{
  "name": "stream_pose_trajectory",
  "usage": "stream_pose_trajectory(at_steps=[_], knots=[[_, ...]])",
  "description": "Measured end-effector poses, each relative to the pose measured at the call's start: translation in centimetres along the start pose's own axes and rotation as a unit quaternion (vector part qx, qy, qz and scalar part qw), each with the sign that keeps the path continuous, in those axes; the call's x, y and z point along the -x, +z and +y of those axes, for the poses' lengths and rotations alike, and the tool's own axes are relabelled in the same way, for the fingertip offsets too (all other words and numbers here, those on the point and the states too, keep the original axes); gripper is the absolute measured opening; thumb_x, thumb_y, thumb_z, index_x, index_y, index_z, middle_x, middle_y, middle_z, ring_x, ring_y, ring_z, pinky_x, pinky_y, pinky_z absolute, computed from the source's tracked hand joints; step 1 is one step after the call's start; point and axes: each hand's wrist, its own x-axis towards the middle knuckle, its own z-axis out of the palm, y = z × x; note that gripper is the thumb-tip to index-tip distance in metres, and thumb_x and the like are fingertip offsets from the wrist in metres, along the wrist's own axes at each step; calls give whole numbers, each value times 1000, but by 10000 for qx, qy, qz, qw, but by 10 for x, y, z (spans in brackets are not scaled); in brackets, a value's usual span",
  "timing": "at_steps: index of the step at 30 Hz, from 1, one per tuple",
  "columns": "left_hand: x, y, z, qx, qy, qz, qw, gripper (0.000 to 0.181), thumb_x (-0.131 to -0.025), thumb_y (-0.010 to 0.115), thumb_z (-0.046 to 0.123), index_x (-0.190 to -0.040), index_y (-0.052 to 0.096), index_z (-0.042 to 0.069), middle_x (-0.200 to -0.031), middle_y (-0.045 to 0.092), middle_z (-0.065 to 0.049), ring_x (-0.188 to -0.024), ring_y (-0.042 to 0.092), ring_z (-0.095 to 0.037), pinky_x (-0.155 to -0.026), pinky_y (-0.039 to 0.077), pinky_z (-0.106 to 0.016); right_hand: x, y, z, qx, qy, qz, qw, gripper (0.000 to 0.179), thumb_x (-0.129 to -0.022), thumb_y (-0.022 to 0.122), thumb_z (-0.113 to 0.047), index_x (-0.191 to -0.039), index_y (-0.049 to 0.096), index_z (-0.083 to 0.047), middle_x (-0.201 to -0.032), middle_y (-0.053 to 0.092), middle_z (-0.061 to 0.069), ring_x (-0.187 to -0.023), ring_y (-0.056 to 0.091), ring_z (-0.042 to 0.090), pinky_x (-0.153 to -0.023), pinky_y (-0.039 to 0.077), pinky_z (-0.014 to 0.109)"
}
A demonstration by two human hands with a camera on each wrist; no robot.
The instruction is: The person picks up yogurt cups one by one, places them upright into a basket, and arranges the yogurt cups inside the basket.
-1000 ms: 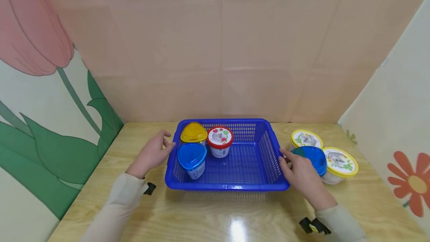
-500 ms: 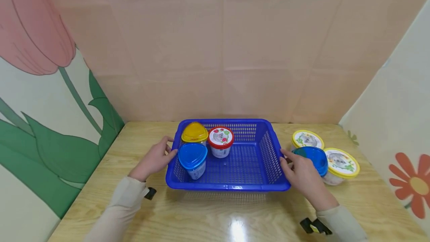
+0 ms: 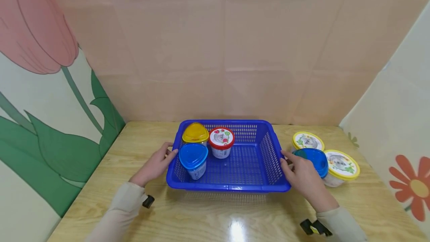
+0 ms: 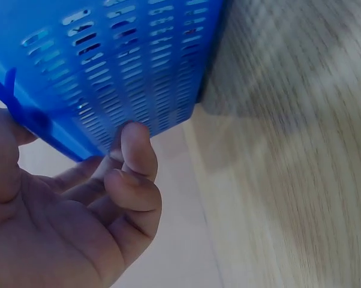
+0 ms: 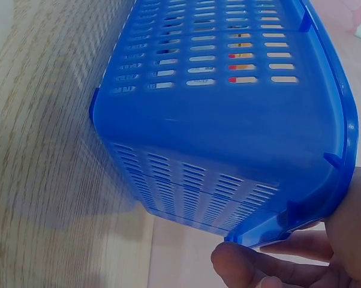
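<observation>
A blue plastic basket point(image 3: 240, 188) with slotted walls is at the middle of the wooden table. My left hand point(image 3: 154, 165) is at its left rim, thumb on top; the left wrist view shows curled fingers point(image 4: 138, 150) under the rim beside the slotted wall. On the opposite side my right hand point(image 3: 304, 178) grips the right rim, thumb over it and fingers beneath. Inside the basket, toward the left, stand a tub with a yellow lid point(image 3: 195, 132), a tub with a blue lid point(image 3: 193, 156) and a round tub with a red-rimmed lid point(image 3: 221, 138).
Right of the basket, two round tubs with yellow-rimmed lids, a rear one point(image 3: 308, 141) and a front one point(image 3: 340, 164), stand beside a blue-lidded container point(image 3: 314, 161), partly behind my right hand. A beige-covered wall point(image 3: 225, 47) rises behind the table point(image 3: 188, 219).
My left hand has moved slightly right and down, its thumb coming onto the basket's left rim. The right hand keeps its place on the rim, and the tubs stay put.
</observation>
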Motion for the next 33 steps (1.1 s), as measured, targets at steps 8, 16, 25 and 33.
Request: stream_pose_trajectory(at_steps=[8, 16, 25, 33], knots=[[0, 5, 0, -52, 96, 164, 9998, 49, -109, 40, 37, -143, 41, 2, -104, 63, -11, -83, 61, -17, -74, 52, -32, 0, -1, -1, 38, -21, -12, 10000, 45, -103, 53, -25, -137, 56, 4, -102, 71, 16, -75, 65, 16, -57, 55, 30], [-2, 6, 0, -163, 149, 229, 9995, 53, -109, 40, 35, -151, 30, 3, -111, 62, -14, -83, 61, -17, -78, 54, -35, -2, -4, -2, 103, -273, 141, 9995, 41, -100, 58, -19, -132, 59, 7, -102, 71, 18, -72, 63, 15, -57, 53, 28], [2, 8, 2, -167, 232, 136, 9995, 54, -110, 37, 34, -152, 26, 2, -109, 64, -13, -90, 64, -18, -83, 56, -39, 2, -13, -6, 273, -524, 482, 9971, 33, -97, 63, -18, -124, 66, 2, -94, 71, 11, -62, 55, 11, -50, 45, 24], [2, 8, 2, -319, 251, 198, 9990, 52, -110, 35, 33, -153, 26, 5, -107, 64, -11, -90, 64, -18, -84, 55, -40, 2, -23, -3, 385, -1037, 1259, 9859, 22, -92, 67, -11, -110, 72, 0, -87, 73, 9, -52, 45, 6, -46, 37, 24]])
